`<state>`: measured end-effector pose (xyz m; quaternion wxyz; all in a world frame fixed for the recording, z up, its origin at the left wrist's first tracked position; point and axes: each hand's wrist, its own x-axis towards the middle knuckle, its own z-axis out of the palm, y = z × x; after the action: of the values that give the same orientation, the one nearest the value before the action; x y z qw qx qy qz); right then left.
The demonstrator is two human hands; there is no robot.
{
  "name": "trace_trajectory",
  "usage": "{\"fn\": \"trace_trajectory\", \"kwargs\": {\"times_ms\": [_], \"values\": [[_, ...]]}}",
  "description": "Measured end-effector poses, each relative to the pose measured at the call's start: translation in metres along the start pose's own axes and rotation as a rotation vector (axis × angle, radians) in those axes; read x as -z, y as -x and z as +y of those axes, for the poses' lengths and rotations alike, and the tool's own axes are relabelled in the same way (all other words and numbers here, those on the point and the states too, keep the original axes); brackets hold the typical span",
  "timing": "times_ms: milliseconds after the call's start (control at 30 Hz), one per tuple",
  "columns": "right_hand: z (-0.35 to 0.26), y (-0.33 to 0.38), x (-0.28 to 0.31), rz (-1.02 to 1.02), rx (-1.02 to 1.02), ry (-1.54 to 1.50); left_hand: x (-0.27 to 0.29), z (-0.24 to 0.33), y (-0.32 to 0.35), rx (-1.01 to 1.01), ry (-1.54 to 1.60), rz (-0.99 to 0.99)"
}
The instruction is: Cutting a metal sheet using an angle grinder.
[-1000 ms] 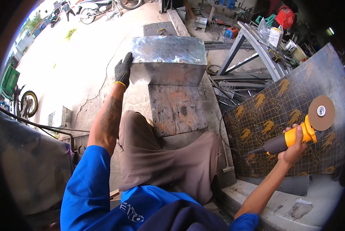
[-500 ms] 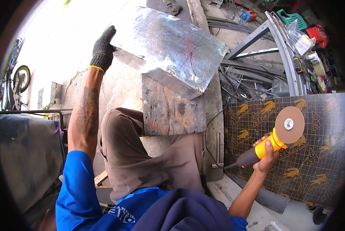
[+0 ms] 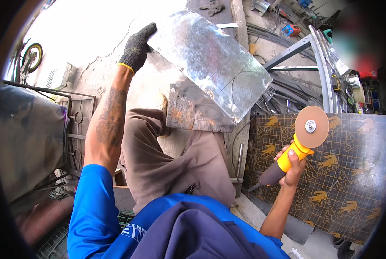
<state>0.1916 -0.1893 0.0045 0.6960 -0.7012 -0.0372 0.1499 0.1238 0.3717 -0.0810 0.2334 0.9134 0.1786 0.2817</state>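
Note:
My left hand (image 3: 137,51) wears a dark knit glove with a yellow cuff. It grips the left edge of a shiny sheet-metal box (image 3: 221,64), thumb along the top. The box sits aslant over a worn wooden board (image 3: 182,110) in front of my knees, its near side face turned partly toward me. A curved dark line crosses the metal's right end. Out to the right, my bare right hand (image 3: 293,168) is wrapped around a yellow and grey angle grinder (image 3: 273,173). Its brown cutting disc (image 3: 305,134) points up, well apart from the box.
A dark patterned panel (image 3: 331,181) lies beneath the grinder on the right. Behind it stand a grey metal frame (image 3: 324,73) and piled metal bars (image 3: 294,88). A dark glove (image 3: 212,7) lies at the far end. At left are a draped cover (image 3: 33,138) and a metal gate (image 3: 78,138).
My left hand has tilted the sheet-metal box, and its near side shows differently over the board. The grinder is a little nearer to me and more upright. The whole view has shifted somewhat.

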Motion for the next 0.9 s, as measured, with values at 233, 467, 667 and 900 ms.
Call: {"fn": "trace_trajectory", "kwargs": {"times_ms": [233, 467, 667, 900], "values": [[0.003, 0.020, 0.023, -0.040, -0.002, -0.074, 0.007, 0.001, 0.028, -0.052, -0.022, -0.021], [0.002, 0.024, 0.035, -0.119, -0.009, 0.043, 0.017, 0.056, 0.016, 0.309, 0.089, 0.238], [-0.032, 0.012, 0.018, -0.329, -0.010, 0.170, 0.025, 0.166, 0.002, 0.111, -0.206, -0.004], [-0.049, -0.010, 0.016, -0.528, -0.120, 0.411, -0.005, 0.174, 0.016, 0.294, -0.496, 0.111]]}}
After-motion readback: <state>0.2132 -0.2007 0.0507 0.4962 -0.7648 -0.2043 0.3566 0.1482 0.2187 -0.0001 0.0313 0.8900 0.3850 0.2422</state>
